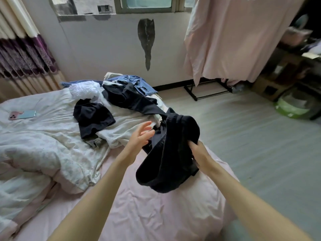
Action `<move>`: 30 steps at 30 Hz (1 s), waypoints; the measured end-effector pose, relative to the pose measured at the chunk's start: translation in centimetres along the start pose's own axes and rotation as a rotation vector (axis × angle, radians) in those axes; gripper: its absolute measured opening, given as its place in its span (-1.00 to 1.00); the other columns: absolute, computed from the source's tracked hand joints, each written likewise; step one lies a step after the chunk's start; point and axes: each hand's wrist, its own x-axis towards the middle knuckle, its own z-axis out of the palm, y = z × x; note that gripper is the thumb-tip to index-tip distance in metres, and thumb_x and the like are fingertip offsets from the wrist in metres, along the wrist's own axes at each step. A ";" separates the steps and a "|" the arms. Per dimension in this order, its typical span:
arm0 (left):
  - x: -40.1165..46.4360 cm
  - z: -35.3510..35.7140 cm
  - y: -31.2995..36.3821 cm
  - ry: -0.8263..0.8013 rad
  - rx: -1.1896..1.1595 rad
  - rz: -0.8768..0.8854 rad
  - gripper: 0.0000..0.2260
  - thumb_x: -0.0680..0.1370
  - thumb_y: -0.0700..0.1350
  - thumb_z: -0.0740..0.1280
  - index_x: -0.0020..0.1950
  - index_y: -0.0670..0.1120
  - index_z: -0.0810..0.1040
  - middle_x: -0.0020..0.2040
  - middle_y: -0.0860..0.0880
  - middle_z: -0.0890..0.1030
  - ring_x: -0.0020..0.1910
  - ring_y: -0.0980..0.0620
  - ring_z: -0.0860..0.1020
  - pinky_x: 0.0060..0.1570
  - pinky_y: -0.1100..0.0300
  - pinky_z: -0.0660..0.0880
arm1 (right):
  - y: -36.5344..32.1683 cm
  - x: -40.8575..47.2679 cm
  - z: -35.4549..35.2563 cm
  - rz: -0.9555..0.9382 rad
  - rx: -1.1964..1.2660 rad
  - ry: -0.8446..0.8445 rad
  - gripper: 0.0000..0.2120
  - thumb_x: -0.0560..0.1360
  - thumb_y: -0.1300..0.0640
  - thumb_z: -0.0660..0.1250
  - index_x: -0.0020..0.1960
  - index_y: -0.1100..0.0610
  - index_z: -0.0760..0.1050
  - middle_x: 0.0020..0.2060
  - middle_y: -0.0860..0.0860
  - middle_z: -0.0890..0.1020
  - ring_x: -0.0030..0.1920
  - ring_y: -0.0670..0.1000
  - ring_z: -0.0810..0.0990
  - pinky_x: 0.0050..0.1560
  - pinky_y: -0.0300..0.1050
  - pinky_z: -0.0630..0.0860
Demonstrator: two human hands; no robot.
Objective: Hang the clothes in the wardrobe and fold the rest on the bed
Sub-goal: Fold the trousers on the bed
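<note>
Pink sheets cover the bed (139,214), with a crumpled white quilt (43,145) on its left side and a phone (22,115) lying near its far left edge; a pile of clothes (121,94), dark, white and denim, sits at the far end beside the wall. Above the bed's right edge the right hand (199,153) pinches a dark garment (170,153), which hangs bunched and trails back to the pile; the left hand (140,136) hovers just beside it, fingers spread, holding nothing; a pink curtain (234,37) hangs at the right.
</note>
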 end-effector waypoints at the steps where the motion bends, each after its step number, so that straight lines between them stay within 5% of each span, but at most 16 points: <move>1: 0.1 0.0 -0.5 -0.021 0.053 -0.030 -0.59 0.57 -0.10 0.28 0.41 0.01 0.31 0.35 -0.03 0.38 0.34 -0.01 0.37 0.28 0.09 0.35 | -0.5 -0.3 -0.7 0.036 0.098 0.062 -0.75 0.59 0.14 0.13 -0.07 0.07 0.58 -0.35 -0.10 0.66 -0.22 -0.05 0.62 -0.29 -0.26 0.51; 7: 0.9 4.5 -0.9 -0.382 0.196 -0.145 -0.13 0.37 0.15 0.44 0.51 0.19 -0.04 0.52 0.02 0.11 0.47 0.00 0.17 0.32 0.14 0.23 | -5.4 -2.6 -5.6 -0.046 0.396 0.330 -0.74 0.60 0.17 0.10 -0.07 0.15 0.57 -0.26 0.04 0.65 -0.30 -0.05 0.66 -0.36 -0.24 0.56; 10: 1.3 9.0 0.5 -0.564 0.217 -0.060 -0.02 0.35 0.08 0.51 0.52 0.16 -0.14 0.52 0.08 0.08 0.45 0.11 0.18 0.28 0.25 0.26 | -8.0 -3.5 -7.5 -0.088 0.494 0.403 -0.79 0.60 0.19 0.11 0.03 0.18 0.52 -0.19 0.04 0.62 -0.27 -0.02 0.64 -0.32 -0.21 0.55; 13: 1.1 12.5 1.6 -0.582 0.236 0.126 0.11 0.23 0.05 0.55 0.53 0.12 -0.18 0.46 0.24 0.11 0.41 0.33 0.13 0.31 0.46 0.19 | -10.3 -4.2 -9.4 -0.125 0.691 0.389 -0.72 0.63 0.17 0.03 0.25 0.20 0.40 -0.01 0.10 0.59 -0.11 0.02 0.59 -0.19 -0.15 0.51; 16: 0.9 14.7 2.1 -0.463 0.331 0.247 -0.14 0.31 -0.10 0.50 0.49 0.05 0.09 0.28 0.20 0.40 0.28 0.23 0.37 0.14 0.43 0.35 | -11.3 -5.5 -11.5 -0.149 0.782 0.325 -0.71 0.64 0.10 -0.05 0.18 0.13 0.40 -0.10 0.03 0.61 -0.11 -0.03 0.59 -0.19 -0.17 0.51; 18: 0.9 15.5 2.3 -0.427 0.378 0.257 -0.55 0.37 -0.18 0.42 0.22 -0.04 0.40 -0.02 0.08 0.57 0.02 0.09 0.55 -0.07 0.26 0.45 | -10.8 -6.3 -12.8 -0.155 0.782 0.338 -0.68 0.64 0.09 -0.08 0.21 0.12 0.39 -0.02 0.04 0.59 0.02 0.03 0.55 0.04 -0.10 0.47; 21: 0.8 15.9 3.3 -0.444 0.278 0.225 -0.82 0.42 -0.31 0.37 -0.01 -0.24 0.49 -0.24 -0.03 0.53 -0.22 0.02 0.52 -0.20 0.16 0.43 | -8.1 -7.7 -15.7 -0.109 0.745 0.374 -0.58 0.63 0.07 -0.08 0.39 0.17 0.34 0.20 0.11 0.53 0.25 0.11 0.47 0.38 -0.01 0.28; 24: 0.7 16.1 5.6 -0.495 0.183 0.137 -0.79 0.44 -0.34 0.36 0.07 -0.27 0.53 -0.14 -0.15 0.60 -0.14 -0.07 0.58 -0.07 0.06 0.51 | -5.2 -9.6 -17.3 0.048 0.582 0.313 -0.50 0.61 -0.09 -0.04 0.17 0.11 0.60 0.04 0.12 0.66 0.09 0.12 0.62 0.07 -0.04 0.55; 27: 0.5 17.1 8.5 -0.559 0.195 0.181 -0.76 0.43 -0.34 0.37 0.08 -0.15 0.56 -0.07 -0.15 0.64 -0.10 -0.04 0.62 -0.04 0.12 0.56 | -4.0 -11.1 -18.3 0.112 0.401 0.151 -0.40 0.55 -0.30 -0.04 0.11 0.05 0.63 -0.04 0.06 0.69 -0.01 0.02 0.66 -0.19 -0.17 0.56; 30: 0.6 18.7 11.4 -0.627 0.308 0.347 -0.77 0.41 -0.37 0.37 -0.04 -0.07 0.56 -0.19 -0.02 0.61 -0.22 0.09 0.58 -0.16 0.21 0.52 | -5.0 -12.3 -19.3 0.085 0.322 0.144 -0.54 0.48 -0.24 0.13 0.12 0.00 0.62 -0.04 -0.03 0.68 -0.04 -0.09 0.65 -0.19 -0.19 0.52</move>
